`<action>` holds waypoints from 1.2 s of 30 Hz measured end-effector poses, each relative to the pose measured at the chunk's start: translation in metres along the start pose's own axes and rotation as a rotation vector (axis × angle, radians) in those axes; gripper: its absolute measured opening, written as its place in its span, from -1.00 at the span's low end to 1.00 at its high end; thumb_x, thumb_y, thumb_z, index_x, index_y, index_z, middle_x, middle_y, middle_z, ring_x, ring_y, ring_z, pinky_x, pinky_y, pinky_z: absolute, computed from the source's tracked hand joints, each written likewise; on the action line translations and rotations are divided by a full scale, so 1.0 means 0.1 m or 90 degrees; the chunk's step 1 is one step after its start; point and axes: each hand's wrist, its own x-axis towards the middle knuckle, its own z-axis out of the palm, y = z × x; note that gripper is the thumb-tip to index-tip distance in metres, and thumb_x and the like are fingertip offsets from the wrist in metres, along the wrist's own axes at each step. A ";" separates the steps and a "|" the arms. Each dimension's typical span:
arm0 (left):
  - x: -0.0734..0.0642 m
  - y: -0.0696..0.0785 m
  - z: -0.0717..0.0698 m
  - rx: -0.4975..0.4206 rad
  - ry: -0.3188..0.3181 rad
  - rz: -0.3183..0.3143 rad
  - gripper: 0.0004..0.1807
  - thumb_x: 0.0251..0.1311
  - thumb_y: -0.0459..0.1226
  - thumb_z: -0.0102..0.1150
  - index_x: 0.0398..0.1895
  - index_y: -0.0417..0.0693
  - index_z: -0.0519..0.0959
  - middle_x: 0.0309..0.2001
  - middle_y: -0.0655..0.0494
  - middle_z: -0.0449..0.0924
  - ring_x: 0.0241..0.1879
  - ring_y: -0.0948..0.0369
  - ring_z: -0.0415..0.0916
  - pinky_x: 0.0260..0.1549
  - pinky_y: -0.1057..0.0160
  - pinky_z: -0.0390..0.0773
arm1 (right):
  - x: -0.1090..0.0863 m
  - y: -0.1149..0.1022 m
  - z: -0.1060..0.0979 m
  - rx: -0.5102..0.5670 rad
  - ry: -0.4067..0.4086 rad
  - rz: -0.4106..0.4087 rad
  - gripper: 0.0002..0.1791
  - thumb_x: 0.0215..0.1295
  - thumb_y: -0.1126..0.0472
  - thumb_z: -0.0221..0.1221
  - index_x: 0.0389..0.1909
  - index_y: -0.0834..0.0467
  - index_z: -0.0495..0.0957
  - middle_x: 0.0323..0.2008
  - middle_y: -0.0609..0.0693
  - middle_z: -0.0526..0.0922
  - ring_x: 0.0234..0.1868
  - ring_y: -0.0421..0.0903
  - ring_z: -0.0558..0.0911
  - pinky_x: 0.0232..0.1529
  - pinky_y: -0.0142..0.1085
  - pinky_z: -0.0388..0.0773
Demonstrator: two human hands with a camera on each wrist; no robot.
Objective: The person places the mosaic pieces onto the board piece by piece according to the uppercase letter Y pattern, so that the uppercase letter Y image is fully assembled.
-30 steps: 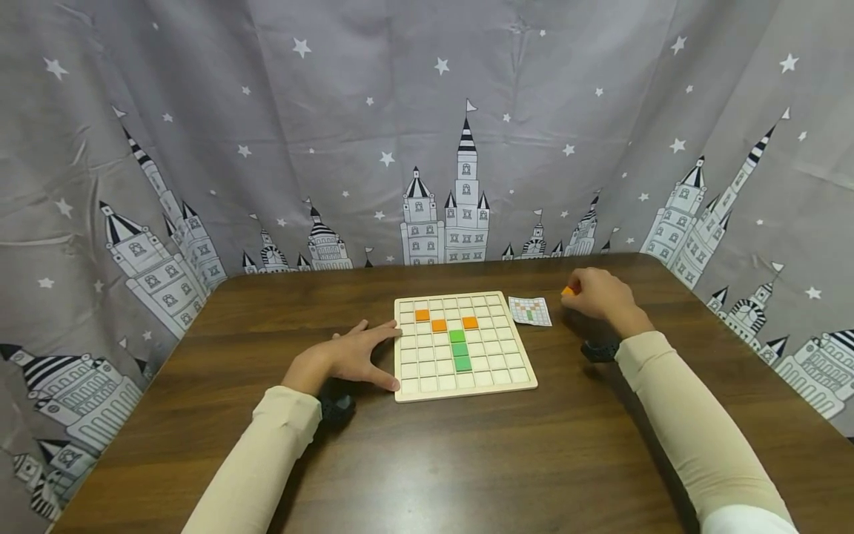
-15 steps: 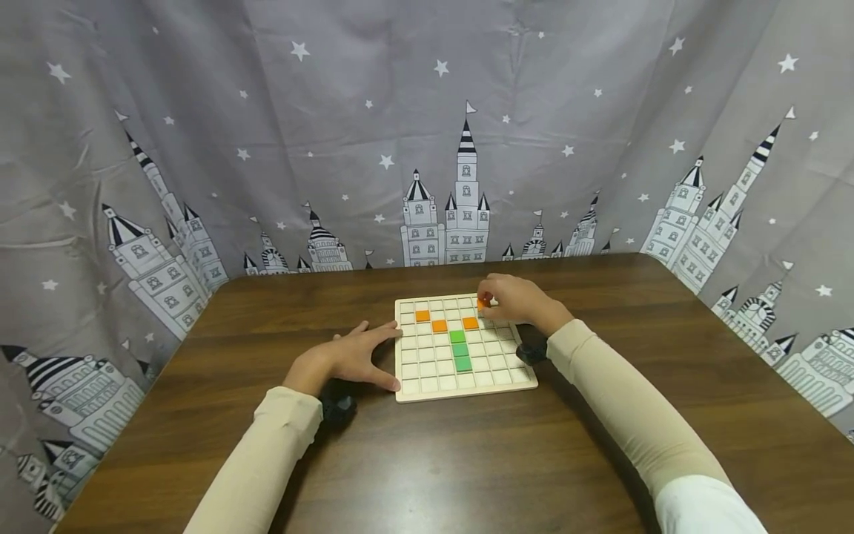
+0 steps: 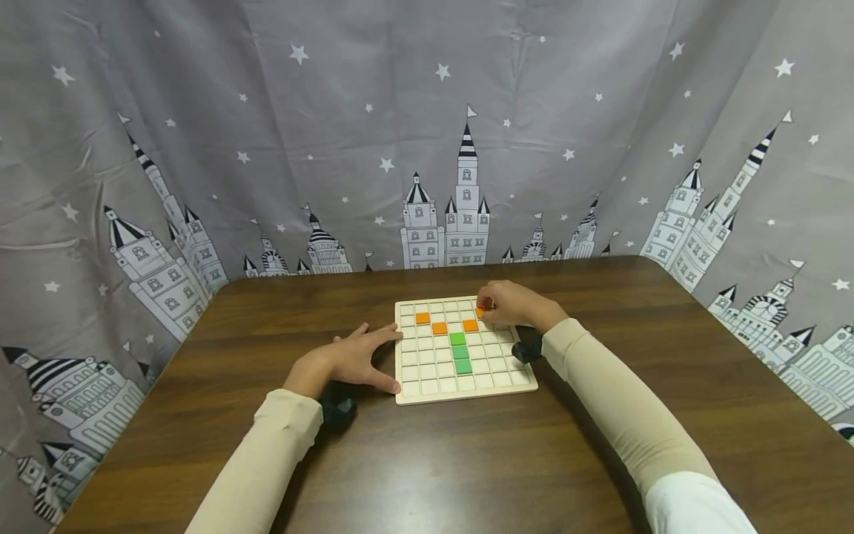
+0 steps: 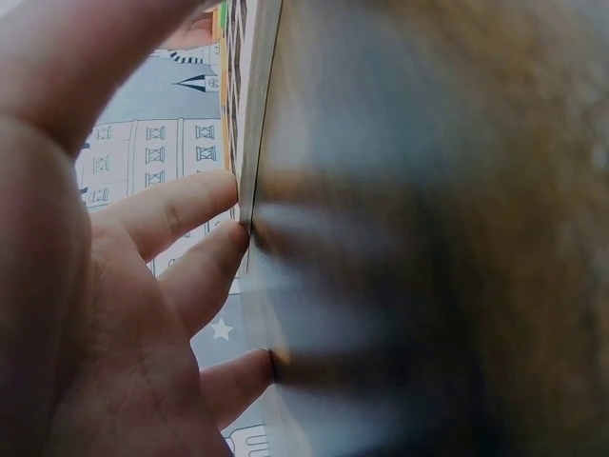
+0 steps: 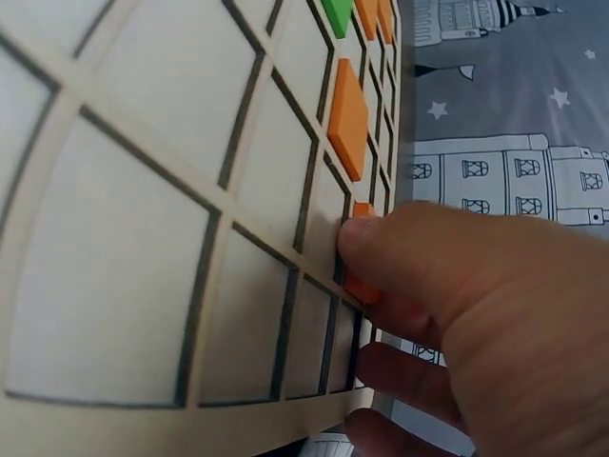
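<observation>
A square wooden grid board (image 3: 467,398) lies on the table. My left hand (image 3: 353,360) rests beside it, thumb and spread fingers against its left edge; the left wrist view shows fingertips at that edge. Over the far right part of the board, my right hand (image 3: 514,304) pinches an orange tile (image 5: 360,286) between thumb and finger, at a cell. Another orange tile (image 3: 470,325) sits diagonally nearer. Two more orange tiles, one (image 3: 423,318) farther left and one (image 3: 439,328) closer in, lie in cells. Green tiles (image 3: 462,360) run down the middle.
The brown wooden table (image 3: 427,467) reaches back to a grey curtain (image 3: 333,111) printed with castles and stars. A dark wrist device (image 3: 527,351) sits under my right wrist, another (image 3: 339,412) under the left.
My right hand has carried the orange tile left from beside the board onto its far right part, then lowered it slightly. The small pattern card is now hidden behind that hand. The left hand stays put.
</observation>
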 end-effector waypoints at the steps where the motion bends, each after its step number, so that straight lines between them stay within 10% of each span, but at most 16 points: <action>1: 0.00 0.00 0.00 0.000 -0.001 0.000 0.13 -0.03 0.23 0.47 0.57 0.02 0.20 0.61 -0.01 -0.05 0.51 -0.36 -0.27 0.15 -0.66 -0.18 | 0.00 0.00 0.00 0.007 -0.003 0.000 -0.85 0.35 0.24 0.30 -0.12 0.19 0.66 -0.18 0.01 0.61 -0.14 -0.05 0.58 -0.04 -0.13 0.56; 36: 0.02 -0.01 0.01 0.000 -0.005 -0.006 0.13 -0.04 0.25 0.46 0.57 0.06 0.20 0.62 0.03 -0.09 0.52 -0.35 -0.31 0.16 -0.65 -0.22 | -0.01 -0.01 0.04 0.022 0.006 0.028 -0.83 0.32 0.24 0.30 -0.12 0.20 0.68 -0.17 0.03 0.59 -0.15 -0.03 0.56 -0.04 -0.11 0.54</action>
